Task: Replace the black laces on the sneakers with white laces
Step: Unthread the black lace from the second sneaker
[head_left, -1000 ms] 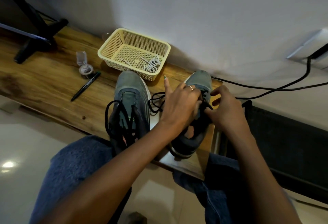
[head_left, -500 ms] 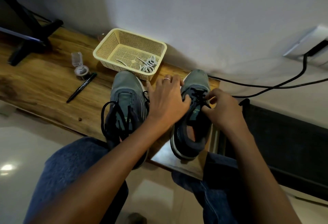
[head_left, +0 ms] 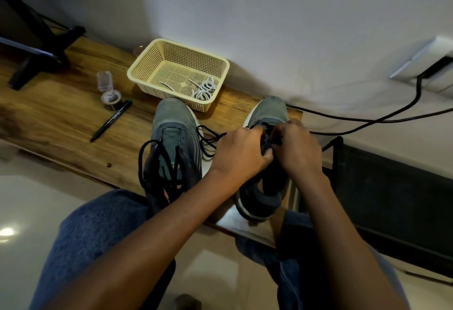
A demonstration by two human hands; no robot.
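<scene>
Wooden table [head_left: 61, 123] against white wall [head_left: 269, 27]

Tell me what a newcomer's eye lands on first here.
Two hands, the left hand and right hand, meet over the right sneaker at the table's near edge, working its black lace. Beside it the left sneaker has loose black loops; behind, white laces lie in a cream basket.

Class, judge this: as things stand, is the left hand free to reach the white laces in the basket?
Probably not yet: the left hand grips the right sneaker's black lace. Once released, nothing blocks the open-topped basket holding the white laces.
</scene>
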